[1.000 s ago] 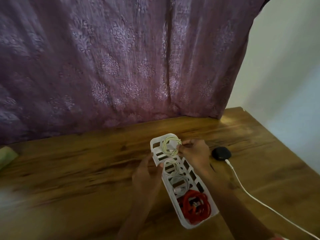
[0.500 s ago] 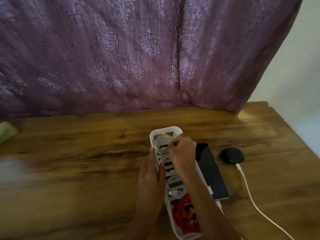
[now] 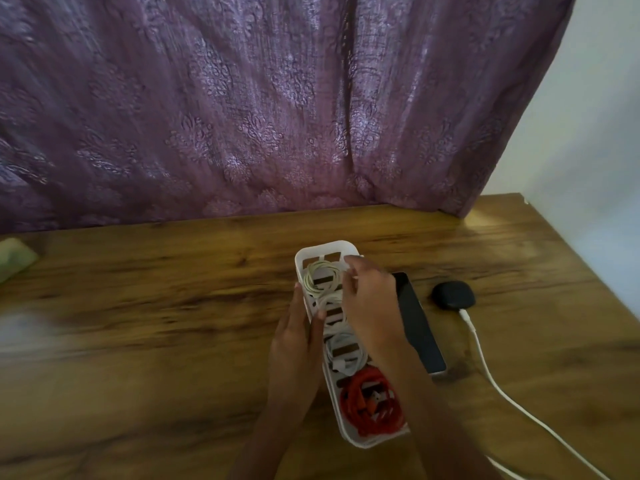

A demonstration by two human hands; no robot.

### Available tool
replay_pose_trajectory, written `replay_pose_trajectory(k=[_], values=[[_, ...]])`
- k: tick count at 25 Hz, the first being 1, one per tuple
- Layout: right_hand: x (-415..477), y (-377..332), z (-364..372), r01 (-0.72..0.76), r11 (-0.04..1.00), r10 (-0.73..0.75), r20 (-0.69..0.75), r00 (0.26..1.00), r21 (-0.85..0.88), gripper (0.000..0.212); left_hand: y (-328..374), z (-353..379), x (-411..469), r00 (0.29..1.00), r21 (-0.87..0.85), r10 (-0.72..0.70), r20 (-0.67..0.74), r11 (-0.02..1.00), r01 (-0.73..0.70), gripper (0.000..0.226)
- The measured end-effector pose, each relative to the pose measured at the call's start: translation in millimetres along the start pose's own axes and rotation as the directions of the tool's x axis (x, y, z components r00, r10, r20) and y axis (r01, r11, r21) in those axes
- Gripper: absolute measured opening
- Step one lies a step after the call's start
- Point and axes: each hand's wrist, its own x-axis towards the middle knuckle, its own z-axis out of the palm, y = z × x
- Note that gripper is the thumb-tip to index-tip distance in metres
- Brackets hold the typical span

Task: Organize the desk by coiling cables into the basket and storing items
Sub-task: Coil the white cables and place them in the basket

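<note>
A long white slotted basket lies on the wooden desk. It holds a cream cable coil at its far end, a white coil in the middle and a red coil at the near end. My left hand rests flat against the basket's left wall, fingers straight. My right hand hovers over the far half, with relaxed fingertips at the cream coil's right edge. That hand hides part of the basket's right side.
A dark phone lies just right of the basket. Beyond it sits a black rounded device with a white cable trailing toward the near right edge. A pale green object is at far left. A purple curtain hangs behind.
The cream coil, held above the basket's far end a second ago, now lies inside it. My right hand has loosened over it. The view has shifted and the phone now shows.
</note>
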Motion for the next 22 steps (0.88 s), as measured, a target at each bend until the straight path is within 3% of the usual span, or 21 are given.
replay_pose_trajectory(k=[3, 8, 10, 15, 19, 22], values=[[-20, 14, -21, 0.051, 0.996, -0.045, -0.082, 0.996, 0.071, 0.032, 9, -6, -14, 0.999, -0.147, -0.027, 0.039, 0.989, 0.032, 0.052], [-70, 39, -33, -0.156, 0.980, 0.145, 0.090, 0.985, 0.120, 0.054, 17, -10, -46, 0.970, -0.402, -0.111, 0.215, 0.895, 0.192, 0.036], [-86, 47, -31, -0.201, 0.961, 0.180, 0.121, 0.976, 0.192, 0.049, 8, -7, -57, 0.955, -0.482, -0.116, 0.274, 0.843, 0.241, 0.036], [-100, 53, -26, -0.297, 0.828, 0.287, 0.096, 0.953, 0.476, 0.032, -2, 5, -67, 0.945, -0.513, -0.119, 0.304, 0.815, 0.268, 0.046], [-102, 47, -29, -0.281, 0.825, 0.276, 0.086, 0.957, 0.491, 0.032, 3, 0, -65, 0.943, -0.511, -0.156, 0.295, 0.808, 0.293, 0.048], [-104, 37, -47, -0.218, 0.830, 0.248, 0.010, 0.969, 0.513, 0.034, 23, -11, -64, 0.951, -0.518, -0.107, 0.291, 0.818, 0.250, 0.047]])
